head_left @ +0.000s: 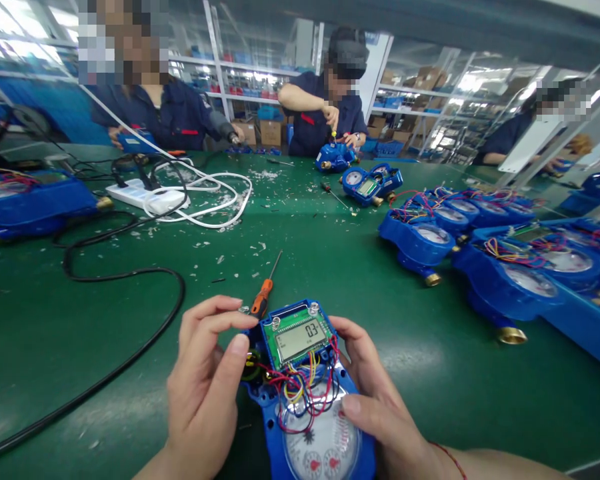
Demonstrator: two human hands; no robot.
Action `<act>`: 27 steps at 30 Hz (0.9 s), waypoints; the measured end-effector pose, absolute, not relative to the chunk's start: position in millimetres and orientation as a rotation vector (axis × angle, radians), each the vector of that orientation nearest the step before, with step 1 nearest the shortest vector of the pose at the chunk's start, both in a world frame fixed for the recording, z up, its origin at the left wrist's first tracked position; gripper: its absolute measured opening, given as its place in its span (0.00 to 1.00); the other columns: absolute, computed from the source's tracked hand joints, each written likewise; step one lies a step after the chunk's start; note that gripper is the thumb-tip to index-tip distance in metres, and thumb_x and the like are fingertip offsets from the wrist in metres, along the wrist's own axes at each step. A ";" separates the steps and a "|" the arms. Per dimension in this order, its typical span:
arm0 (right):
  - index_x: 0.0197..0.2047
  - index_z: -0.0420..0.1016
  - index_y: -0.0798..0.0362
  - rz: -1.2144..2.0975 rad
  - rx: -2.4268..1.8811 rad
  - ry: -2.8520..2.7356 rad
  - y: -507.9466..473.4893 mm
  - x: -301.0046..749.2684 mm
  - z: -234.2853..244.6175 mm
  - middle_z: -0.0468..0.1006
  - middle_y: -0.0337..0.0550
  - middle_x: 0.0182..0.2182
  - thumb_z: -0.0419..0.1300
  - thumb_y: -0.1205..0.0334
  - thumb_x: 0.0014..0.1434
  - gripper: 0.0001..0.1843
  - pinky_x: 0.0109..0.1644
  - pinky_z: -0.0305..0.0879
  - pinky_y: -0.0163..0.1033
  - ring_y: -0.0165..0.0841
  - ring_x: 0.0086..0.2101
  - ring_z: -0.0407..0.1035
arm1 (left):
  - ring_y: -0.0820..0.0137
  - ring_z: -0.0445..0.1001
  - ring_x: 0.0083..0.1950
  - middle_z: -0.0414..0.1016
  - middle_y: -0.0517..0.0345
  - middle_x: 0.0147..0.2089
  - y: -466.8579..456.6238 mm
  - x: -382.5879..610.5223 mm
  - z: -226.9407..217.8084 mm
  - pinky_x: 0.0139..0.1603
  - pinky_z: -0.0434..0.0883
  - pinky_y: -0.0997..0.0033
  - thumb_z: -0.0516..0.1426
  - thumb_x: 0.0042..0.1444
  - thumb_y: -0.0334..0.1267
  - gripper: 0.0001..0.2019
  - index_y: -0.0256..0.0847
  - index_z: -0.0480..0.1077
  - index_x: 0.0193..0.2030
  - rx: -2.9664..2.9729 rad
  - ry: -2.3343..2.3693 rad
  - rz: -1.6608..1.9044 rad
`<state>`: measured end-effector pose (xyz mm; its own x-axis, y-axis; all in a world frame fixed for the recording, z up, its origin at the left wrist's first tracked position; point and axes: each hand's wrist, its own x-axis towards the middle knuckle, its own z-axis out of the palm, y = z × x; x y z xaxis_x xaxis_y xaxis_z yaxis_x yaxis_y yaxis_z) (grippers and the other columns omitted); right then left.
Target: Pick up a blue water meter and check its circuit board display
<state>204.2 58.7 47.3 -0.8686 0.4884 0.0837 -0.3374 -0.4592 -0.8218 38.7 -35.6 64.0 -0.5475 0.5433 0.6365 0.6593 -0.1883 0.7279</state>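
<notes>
A green counter [320,247] fills most of the frame. Across it, three co-workers in dark clothing sit at the upper left [180,113], upper centre [307,133] and upper right [510,133]; the middle one holds a tool to a blue meter body [330,159]. Blue meters [505,293] with coloured wires and brass ends crowd the right side, and a similar unit [30,203] lies at the left edge. A black cable [183,293] curves down the left. At lower centre is the blue open-topped meter [340,380], dial facing up. The right hand [365,380] is closed around its right side, thumb over the dial's rim. The left hand [215,360] is half open at its upper left, fingers loosely bent and thumb parted from the forefinger, gripping nothing visible. A white power strip [135,193] sits at upper left, its cord looped beside it. An orange-handled screwdriver [263,297] points away just beyond the left fingertips. The meter's small display [301,340] is lit with digits; red, yellow and dark wires [290,387] tangle below it. Pale scraps [220,259] dot the counter.
</notes>
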 end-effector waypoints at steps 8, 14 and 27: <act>0.62 0.55 0.41 2.346 -0.242 -1.230 58.2 204.3 54.7 0.65 0.44 0.61 0.65 0.55 0.56 0.34 0.59 0.63 0.49 0.44 0.60 0.60 | 0.68 0.55 0.62 0.56 0.63 0.59 -38.3 33.3 59.3 0.60 0.57 0.72 0.47 0.70 0.38 0.15 0.59 0.69 0.56 -1.740 -1.912 -1.893; 0.63 0.55 0.41 2.319 -0.235 -1.229 56.6 205.2 52.9 0.65 0.43 0.61 0.65 0.56 0.56 0.34 0.59 0.64 0.48 0.43 0.61 0.59 | 0.63 0.54 0.62 0.56 0.61 0.58 -37.1 31.5 61.0 0.61 0.54 0.63 0.45 0.70 0.42 0.15 0.60 0.69 0.55 -1.703 -1.987 -1.728; 0.62 0.55 0.42 2.369 -0.233 -1.192 58.7 204.9 56.6 0.65 0.45 0.61 0.64 0.59 0.57 0.33 0.56 0.64 0.49 0.44 0.58 0.62 | 0.64 0.53 0.63 0.56 0.61 0.60 -40.2 35.0 61.1 0.62 0.51 0.63 0.43 0.71 0.44 0.16 0.57 0.69 0.55 -1.751 -1.920 -1.642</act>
<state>204.9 58.7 56.6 -0.8726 0.4847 0.0594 -0.3365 -0.5087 -0.7924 35.0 -40.2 61.1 -0.3494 0.6744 0.6504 0.7471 -0.2184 0.6278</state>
